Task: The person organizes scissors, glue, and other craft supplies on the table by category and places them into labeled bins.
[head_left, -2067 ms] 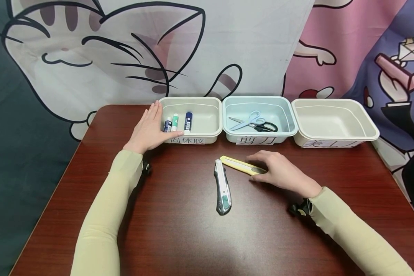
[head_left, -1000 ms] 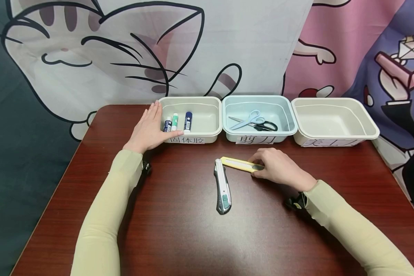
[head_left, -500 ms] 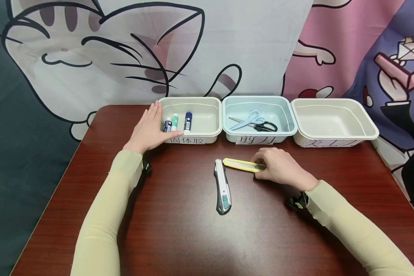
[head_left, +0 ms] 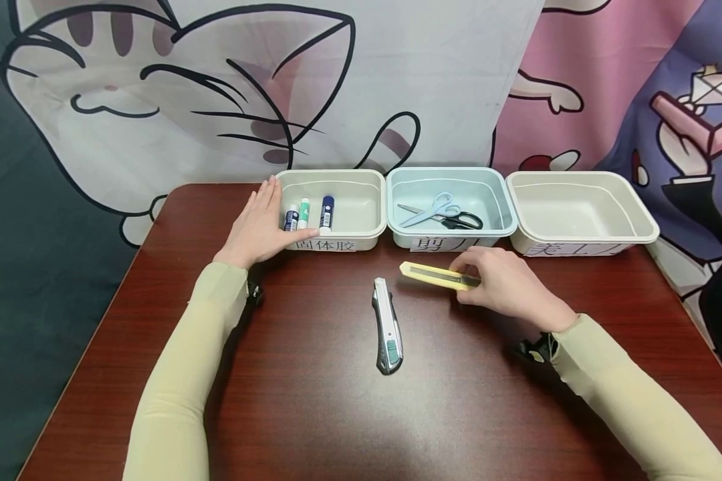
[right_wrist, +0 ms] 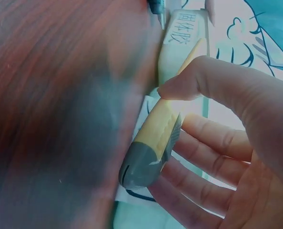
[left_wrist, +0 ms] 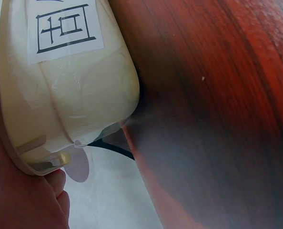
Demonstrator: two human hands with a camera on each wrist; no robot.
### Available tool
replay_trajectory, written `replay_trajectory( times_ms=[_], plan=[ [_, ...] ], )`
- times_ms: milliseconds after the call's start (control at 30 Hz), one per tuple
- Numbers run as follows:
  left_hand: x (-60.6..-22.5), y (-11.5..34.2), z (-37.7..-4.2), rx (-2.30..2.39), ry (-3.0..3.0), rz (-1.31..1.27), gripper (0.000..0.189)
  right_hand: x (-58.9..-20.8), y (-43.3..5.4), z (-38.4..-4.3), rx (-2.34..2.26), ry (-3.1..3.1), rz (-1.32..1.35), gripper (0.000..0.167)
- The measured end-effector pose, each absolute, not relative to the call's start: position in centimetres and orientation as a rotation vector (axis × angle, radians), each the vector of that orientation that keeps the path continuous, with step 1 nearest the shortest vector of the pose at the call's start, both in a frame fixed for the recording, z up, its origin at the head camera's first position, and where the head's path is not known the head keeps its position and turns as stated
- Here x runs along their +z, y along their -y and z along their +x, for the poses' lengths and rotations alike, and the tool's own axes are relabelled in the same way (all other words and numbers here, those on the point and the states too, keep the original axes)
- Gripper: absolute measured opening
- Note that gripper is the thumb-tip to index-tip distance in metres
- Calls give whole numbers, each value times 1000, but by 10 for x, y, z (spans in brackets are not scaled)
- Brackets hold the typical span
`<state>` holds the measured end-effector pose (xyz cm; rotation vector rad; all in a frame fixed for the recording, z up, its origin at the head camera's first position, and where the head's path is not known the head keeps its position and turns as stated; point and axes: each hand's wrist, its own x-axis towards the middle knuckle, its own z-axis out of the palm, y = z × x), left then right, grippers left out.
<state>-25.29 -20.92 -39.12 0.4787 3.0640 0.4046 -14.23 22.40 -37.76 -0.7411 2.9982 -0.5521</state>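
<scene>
My right hand (head_left: 508, 284) pinches a yellow utility knife (head_left: 433, 274) between thumb and fingers, above the table. In the right wrist view the knife's dark grey end (right_wrist: 140, 167) shows below the thumb. A second utility knife (head_left: 388, 327), silver with a green slider, lies on the table. My left hand (head_left: 255, 224) rests with straight fingers along the left side of the left cream bin (head_left: 361, 242), its thumb on the front rim. Several glue sticks, one a blue glue stick (head_left: 327, 214), stand or lean in that bin. The left wrist view shows the bin's labelled outside wall (left_wrist: 94, 86).
A light blue bin (head_left: 409, 234) in the middle holds light blue scissors (head_left: 433, 208) and black-handled scissors (head_left: 463, 221). At the right stands another cream bin (head_left: 583, 207). All three line the back of the brown table (head_left: 313, 401), before a printed cloth (head_left: 445, 67).
My right hand has lifted the yellow utility knife off the table and moved slightly right and back, away from the silver knife. My left hand stays in place on the bin.
</scene>
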Motion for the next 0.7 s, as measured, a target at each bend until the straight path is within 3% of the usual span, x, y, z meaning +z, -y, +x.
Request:
replay_trajectory(
  times_ms=[700],
  plan=[
    [-390,209,-252,417,-3063,479,131,-351,-250,-137,-699,-3106,-744,34]
  ],
)
